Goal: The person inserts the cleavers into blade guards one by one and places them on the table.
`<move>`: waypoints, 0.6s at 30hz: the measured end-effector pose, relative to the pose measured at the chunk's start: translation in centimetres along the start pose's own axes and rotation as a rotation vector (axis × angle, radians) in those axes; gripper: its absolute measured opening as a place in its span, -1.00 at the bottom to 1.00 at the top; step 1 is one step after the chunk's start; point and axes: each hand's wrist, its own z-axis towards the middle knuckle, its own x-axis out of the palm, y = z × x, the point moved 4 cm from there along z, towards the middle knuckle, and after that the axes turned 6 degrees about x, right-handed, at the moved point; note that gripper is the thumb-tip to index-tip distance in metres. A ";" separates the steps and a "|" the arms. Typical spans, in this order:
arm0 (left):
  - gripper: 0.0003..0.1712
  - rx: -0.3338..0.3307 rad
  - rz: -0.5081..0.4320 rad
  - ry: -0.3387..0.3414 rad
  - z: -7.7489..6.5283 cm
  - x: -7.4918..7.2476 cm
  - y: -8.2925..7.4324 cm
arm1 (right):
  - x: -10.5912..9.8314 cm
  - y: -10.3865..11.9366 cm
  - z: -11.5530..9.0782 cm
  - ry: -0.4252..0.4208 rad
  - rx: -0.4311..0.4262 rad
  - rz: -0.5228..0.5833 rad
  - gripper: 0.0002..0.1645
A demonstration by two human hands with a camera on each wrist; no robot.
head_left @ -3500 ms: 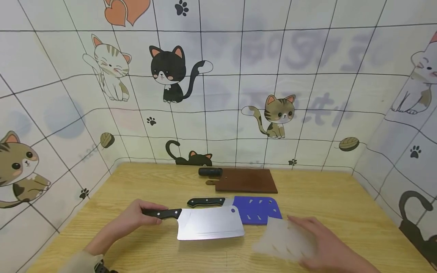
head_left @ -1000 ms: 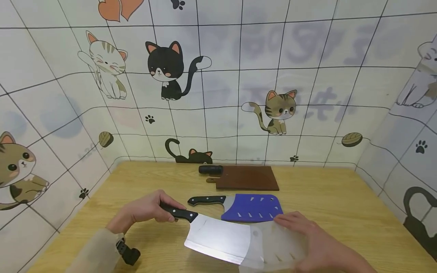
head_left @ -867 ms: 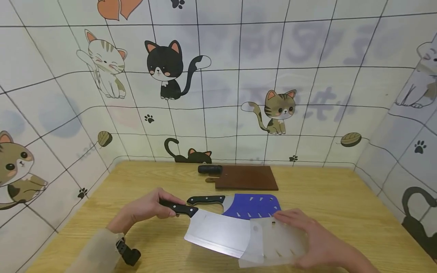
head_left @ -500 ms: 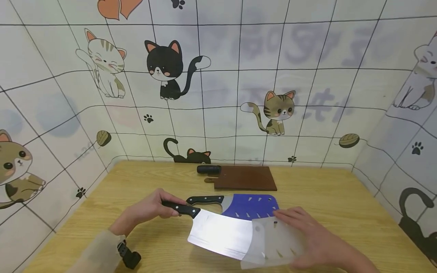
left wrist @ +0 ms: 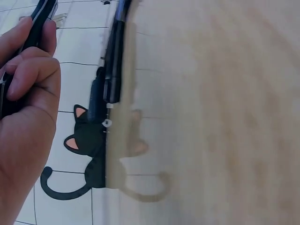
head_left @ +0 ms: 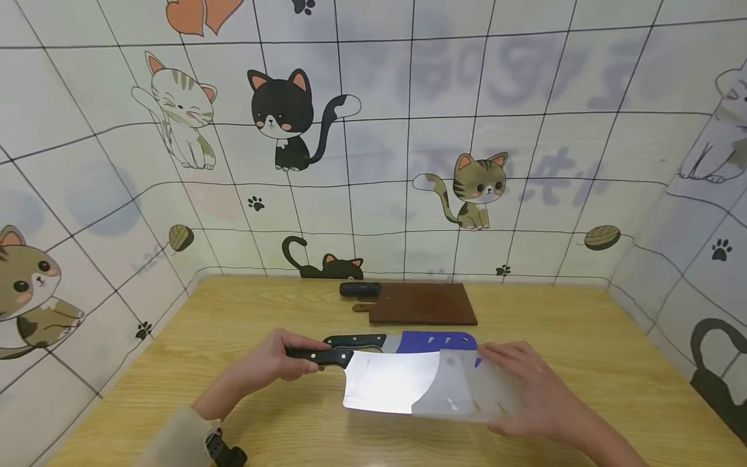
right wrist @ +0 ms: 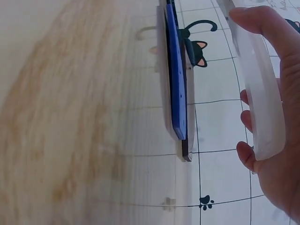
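Note:
In the head view my left hand grips the black riveted handle of a cleaver, its broad steel blade pointing right. The blade's far end lies inside a translucent white blade sheath and shows hazily through it. My right hand holds the sheath's closed end, thumb on the near side and fingers along the far side. The right wrist view shows the sheath edge-on between thumb and fingers. In the left wrist view the left hand has its fingers curled round the handle.
Just behind lies a second cleaver with a black handle and a blue slotted sheath, partly covered by the held blade. Farther back are a brown cutting board and a black cylindrical object. A cat-printed wall covering encloses the wooden table.
At first the sheath was apart from the blade; then the blade's end entered it. Since half a second ago both hands have lifted, the tilted cleaver has levelled, and the sheath covers slightly more blade.

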 end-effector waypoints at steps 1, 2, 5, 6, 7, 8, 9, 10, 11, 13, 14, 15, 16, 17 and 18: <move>-0.56 0.004 -0.019 0.006 -0.1 0.1 0.1 | 0.0 0.0 0.0 -0.003 -0.012 -0.009 0.20; -0.56 0.007 -0.036 0.009 -0.1 0.1 0.3 | 0.1 0.0 0.0 0.000 -0.022 -0.015 0.19; -0.55 0.032 -0.063 -0.003 -0.2 -0.1 0.6 | 0.1 0.1 0.2 0.006 -0.068 -0.047 0.22; -0.55 0.040 -0.065 -0.011 -0.2 -0.2 0.6 | 0.1 0.1 0.2 0.004 -0.084 -0.060 0.23; -0.55 0.045 -0.063 -0.016 -0.2 -0.3 0.6 | 0.1 0.1 0.3 -0.002 -0.103 -0.073 0.24; -0.55 0.049 -0.059 -0.017 -0.1 -0.3 0.6 | 0.0 0.2 0.4 -0.010 -0.120 -0.084 0.26; -0.55 0.048 -0.054 -0.013 -0.1 -0.3 0.6 | 0.0 0.2 0.4 -0.019 -0.133 -0.097 0.27; -0.56 0.046 -0.049 -0.001 0.0 -0.3 0.6 | 0.0 0.3 0.5 -0.026 -0.148 -0.102 0.27; -0.56 0.044 -0.040 0.018 0.1 -0.2 0.5 | 0.0 0.4 0.5 -0.016 -0.152 -0.105 0.25; -0.57 0.039 -0.024 0.067 0.2 -0.1 0.5 | 0.2 0.6 0.6 0.014 -0.166 -0.098 0.23; -0.58 0.038 -0.020 0.093 0.3 -0.1 0.4 | 0.4 0.7 0.6 0.033 -0.163 -0.089 0.22; -0.58 0.036 -0.018 0.118 0.4 0.0 0.4 | 0.5 0.8 0.6 0.051 -0.163 -0.077 0.20; -0.58 0.034 -0.015 0.140 0.4 0.1 0.4 | 0.7 0.9 0.6 0.069 -0.160 -0.064 0.19; -0.57 0.033 -0.009 0.156 0.5 0.1 0.3 | 0.8 0.9 0.6 0.084 -0.157 -0.054 0.19; -0.57 0.035 -0.002 0.165 0.5 0.1 0.3 | 0.9 0.9 0.6 0.085 -0.151 -0.046 0.19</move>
